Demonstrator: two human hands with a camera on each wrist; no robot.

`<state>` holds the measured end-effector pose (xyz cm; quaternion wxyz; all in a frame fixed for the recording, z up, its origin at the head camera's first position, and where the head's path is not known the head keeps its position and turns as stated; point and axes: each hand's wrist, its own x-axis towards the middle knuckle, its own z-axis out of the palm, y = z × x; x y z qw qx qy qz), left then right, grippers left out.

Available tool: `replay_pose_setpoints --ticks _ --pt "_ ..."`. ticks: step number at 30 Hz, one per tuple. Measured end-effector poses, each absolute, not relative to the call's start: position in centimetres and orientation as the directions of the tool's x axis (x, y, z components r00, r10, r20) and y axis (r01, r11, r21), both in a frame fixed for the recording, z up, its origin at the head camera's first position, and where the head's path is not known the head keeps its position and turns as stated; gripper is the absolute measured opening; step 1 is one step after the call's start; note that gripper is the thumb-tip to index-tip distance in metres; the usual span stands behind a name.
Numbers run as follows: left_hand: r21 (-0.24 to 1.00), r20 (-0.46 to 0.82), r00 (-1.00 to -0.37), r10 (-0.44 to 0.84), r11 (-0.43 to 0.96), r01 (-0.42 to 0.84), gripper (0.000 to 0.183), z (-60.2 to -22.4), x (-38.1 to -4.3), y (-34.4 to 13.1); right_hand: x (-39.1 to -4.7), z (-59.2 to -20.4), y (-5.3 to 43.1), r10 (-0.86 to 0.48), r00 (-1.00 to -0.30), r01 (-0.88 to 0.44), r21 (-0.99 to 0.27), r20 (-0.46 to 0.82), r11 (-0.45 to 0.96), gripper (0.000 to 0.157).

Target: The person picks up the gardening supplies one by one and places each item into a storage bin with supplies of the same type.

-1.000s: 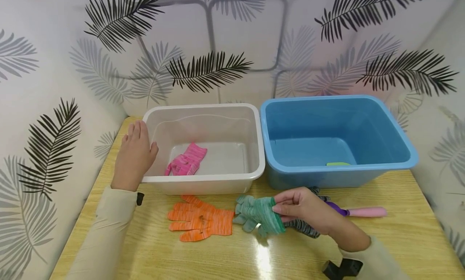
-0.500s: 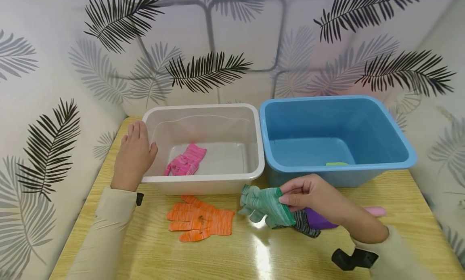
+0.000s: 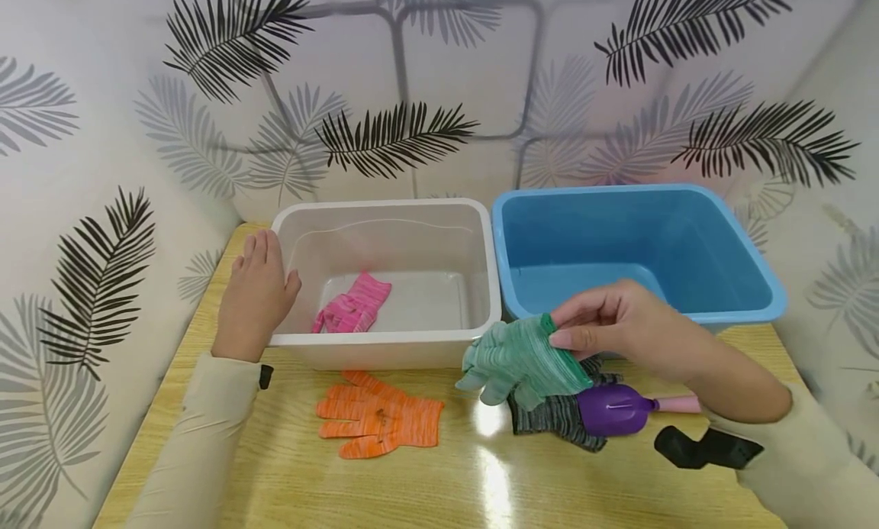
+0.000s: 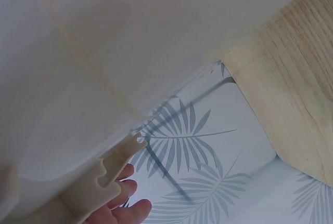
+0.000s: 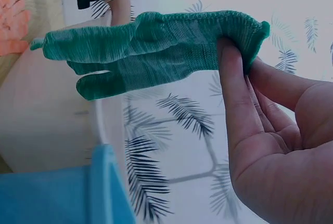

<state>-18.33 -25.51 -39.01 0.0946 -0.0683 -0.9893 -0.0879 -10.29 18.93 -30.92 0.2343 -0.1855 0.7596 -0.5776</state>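
Note:
My right hand (image 3: 639,323) pinches a green knitted glove (image 3: 525,357) by its cuff, thumb against the fingers, above the table in front of the gap between the tubs. In the right wrist view the green glove (image 5: 151,47) stretches out sideways from the fingertips (image 5: 229,52). My left hand (image 3: 255,296) rests on the left rim of the white tub (image 3: 384,336), its fingers fairly straight. Fingertips (image 4: 125,193) show past that rim in the left wrist view. A pink glove (image 3: 353,304) lies inside the white tub.
An orange glove (image 3: 381,414) lies on the table before the white tub. To its right a dark grey striped glove (image 3: 549,418) lies by a purple scoop (image 3: 613,409) with a pink handle. The blue tub (image 3: 639,208) stands right of the white one. A patterned wall is behind.
The right hand has lifted the green glove up and to the right, off the dark grey glove, uncovering more of it and the purple scoop. The left hand stays put.

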Motion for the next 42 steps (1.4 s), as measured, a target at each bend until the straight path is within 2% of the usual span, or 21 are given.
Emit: replay_pose_setpoints --ticks 9,13,17,20,24,27,37,42 --pt "0.137 0.242 -0.961 0.132 0.976 0.168 0.063 -39.4 -18.6 -25.6 -11.9 -27.6 19.0 -0.56 -0.828 -0.138 -0.955 -0.034 0.263 0.016" --pt "0.136 0.237 -0.962 0.132 0.977 0.167 0.063 -39.5 -18.5 -25.8 -13.5 -26.8 18.7 -0.536 -0.844 -0.104 -0.969 -0.032 0.223 0.018" --pt "0.146 0.226 -0.966 0.124 0.976 0.159 0.063 -39.5 -18.3 -25.9 -15.0 -26.1 18.1 -0.476 -0.875 -0.035 -0.969 -0.089 0.246 0.016" --pt "0.152 0.226 -0.966 0.122 0.976 0.159 0.063 -39.6 -18.3 -26.0 -15.9 -25.5 17.5 -0.447 -0.886 -0.001 -0.963 -0.123 0.268 0.023" --pt "0.158 0.221 -0.968 0.12 0.975 0.157 0.064 -39.6 -18.4 -25.9 -17.0 -24.8 16.3 -0.425 -0.897 -0.008 -0.957 -0.121 0.289 0.033" --pt "0.163 0.216 -0.969 0.118 0.975 0.155 0.064 -39.5 -18.4 -25.9 -17.9 -24.4 15.2 -0.412 -0.904 -0.015 -0.952 -0.118 0.307 0.032" --pt "0.16 0.206 -0.972 0.116 0.976 0.15 0.065 -39.3 -18.4 -25.7 -21.8 -24.5 11.7 -0.474 -0.869 -0.008 -0.954 -0.141 0.299 0.035" --pt "0.159 0.203 -0.972 0.118 0.976 0.152 0.065 -39.3 -18.4 -25.6 -23.7 -25.6 10.0 -0.492 -0.858 -0.004 -0.957 -0.146 0.29 0.032"
